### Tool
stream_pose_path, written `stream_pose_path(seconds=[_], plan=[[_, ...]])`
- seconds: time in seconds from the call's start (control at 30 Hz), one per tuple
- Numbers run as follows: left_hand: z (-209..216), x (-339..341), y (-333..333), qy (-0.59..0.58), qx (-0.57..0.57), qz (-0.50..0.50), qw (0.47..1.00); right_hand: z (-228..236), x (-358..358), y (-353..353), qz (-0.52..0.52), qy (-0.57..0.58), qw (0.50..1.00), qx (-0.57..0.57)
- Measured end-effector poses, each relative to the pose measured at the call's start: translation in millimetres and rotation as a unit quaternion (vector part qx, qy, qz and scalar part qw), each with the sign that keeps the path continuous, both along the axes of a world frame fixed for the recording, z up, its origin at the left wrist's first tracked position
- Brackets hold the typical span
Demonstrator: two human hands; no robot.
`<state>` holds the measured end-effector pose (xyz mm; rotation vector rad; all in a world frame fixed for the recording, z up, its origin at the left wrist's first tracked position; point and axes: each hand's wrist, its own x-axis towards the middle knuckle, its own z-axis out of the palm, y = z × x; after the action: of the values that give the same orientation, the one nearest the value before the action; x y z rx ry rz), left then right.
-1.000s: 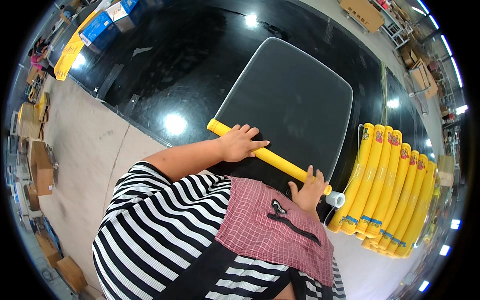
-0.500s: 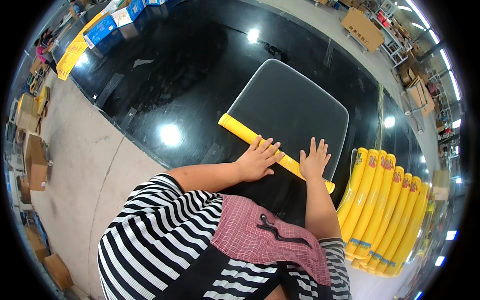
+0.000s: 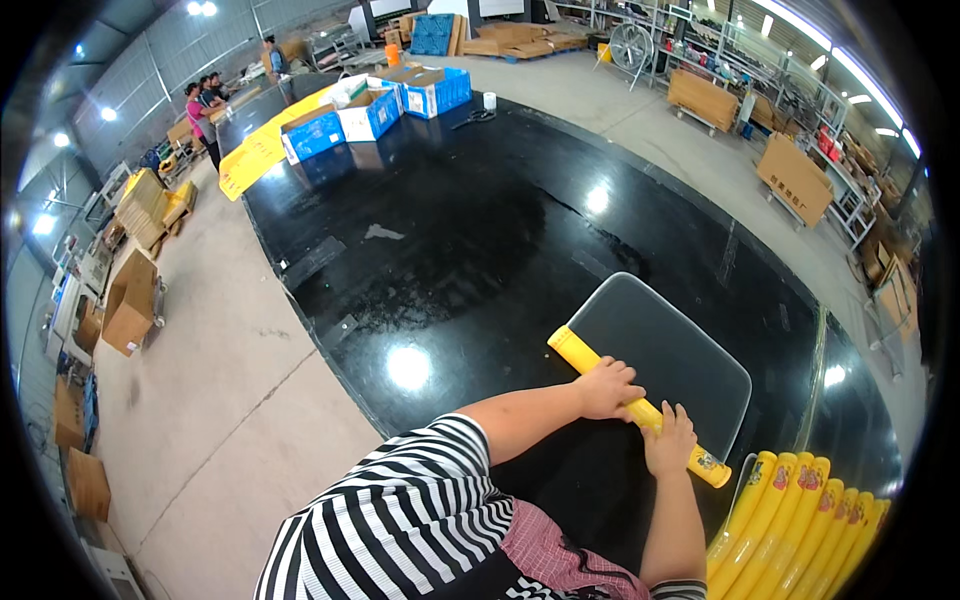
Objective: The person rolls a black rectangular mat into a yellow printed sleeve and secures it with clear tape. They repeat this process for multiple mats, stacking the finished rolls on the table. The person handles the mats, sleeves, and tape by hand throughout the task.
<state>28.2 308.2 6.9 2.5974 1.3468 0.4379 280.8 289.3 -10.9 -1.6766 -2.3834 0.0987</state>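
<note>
A clear sheet (image 3: 675,350) with rounded corners and a pale rim lies flat on the black table. Along its near edge runs a yellow roll (image 3: 570,345), slanting from upper left to lower right. My left hand (image 3: 606,388) bends its fingers over the middle of the roll. Closer to the roll's right end, my right hand (image 3: 670,440) grips it with curled fingers. The undersides of both hands and the thumb tips are partly hidden. A stack of finished-looking yellow rolls (image 3: 785,515), some with small printed pictures, lies side by side to the right.
The black table (image 3: 450,230) reaches far ahead. Open blue-and-white boxes (image 3: 375,115) and yellow sheets (image 3: 262,150) sit at its far left end, with a dark pair of scissors (image 3: 474,118) beside them. Several people stand beyond. Cartons (image 3: 132,300) stand on the floor to the left.
My view has tilted up, so more of the far room shows. Both hands, flat and spread earlier, now curl their fingers over the yellow roll and sit closer together.
</note>
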Motion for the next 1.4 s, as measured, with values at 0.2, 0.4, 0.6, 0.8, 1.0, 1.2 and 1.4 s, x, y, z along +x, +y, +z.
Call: stream_pose_path(seconds=[0.2, 0.4, 0.6, 0.8, 1.0, 1.2, 1.4], plan=[[24, -30, 3, 0.12, -0.067, 0.032, 0.99, 12, 13, 6, 0.06, 0.036, 0.997, -0.036], [20, -59, -89, 0.101, -0.097, -0.003, 0.99, 26, 62, -82, 0.025, -0.05, 0.997, -0.061], [30, -87, -176, 0.093, -0.164, -0.048, 0.981, 44, 64, -212, 0.024, 0.011, 0.997, -0.067], [24, -97, -200, 0.038, -0.079, 0.029, 0.996, 23, 95, -236, -0.097, 0.06, 0.99, -0.083], [-6, -112, -233, -0.083, -0.086, 0.417, 0.901, -9, 104, -236, -0.126, 0.129, 0.983, -0.039], [-3, -103, -232, -0.17, -0.142, 0.464, 0.858, -14, 82, -248, -0.284, 0.311, 0.906, -0.044], [-7, -109, -244, -0.251, -0.089, 0.469, 0.842, -24, 96, -252, -0.285, 0.504, 0.811, -0.08]])
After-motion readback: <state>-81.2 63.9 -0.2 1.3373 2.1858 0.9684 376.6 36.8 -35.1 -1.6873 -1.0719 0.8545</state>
